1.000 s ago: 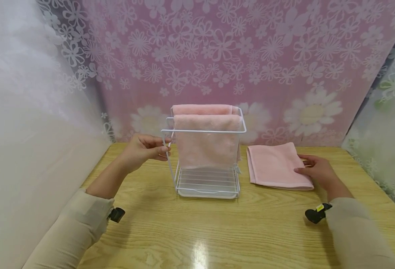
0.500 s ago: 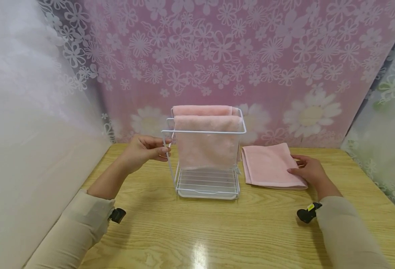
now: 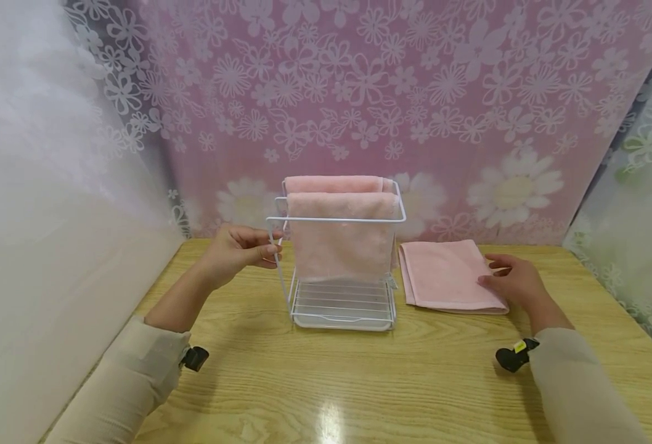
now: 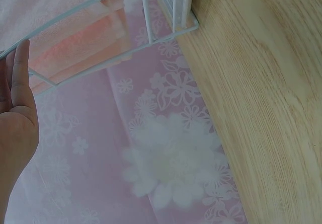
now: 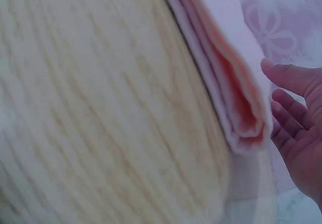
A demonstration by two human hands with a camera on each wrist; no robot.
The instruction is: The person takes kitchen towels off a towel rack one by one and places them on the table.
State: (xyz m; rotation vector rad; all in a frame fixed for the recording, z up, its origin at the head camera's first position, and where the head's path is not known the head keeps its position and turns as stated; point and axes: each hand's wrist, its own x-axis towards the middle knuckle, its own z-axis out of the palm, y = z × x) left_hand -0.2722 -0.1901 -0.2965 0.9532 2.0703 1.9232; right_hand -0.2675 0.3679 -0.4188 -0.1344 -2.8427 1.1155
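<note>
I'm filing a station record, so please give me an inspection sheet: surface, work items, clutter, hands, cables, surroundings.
Surface: wood-grain table, with a bright glare spot toward the wearer.
Work items: white wire rack upright, its front bar bare; hung pink cloths behind that bar; folded pink cloth lying flat to the rack's right.
Clutter: nothing seen.
Hands: left hand pinches the rack's side wire; right hand is at the folded pink cloth's right edge, contact unclear.
Cables: nothing seen.
Surroundings: pink floral backdrop behind; pale sheeting on both sides.

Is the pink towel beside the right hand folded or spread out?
Folded: the pink towel lies flat on the table, and the right wrist view shows stacked layers along its edge.
</note>
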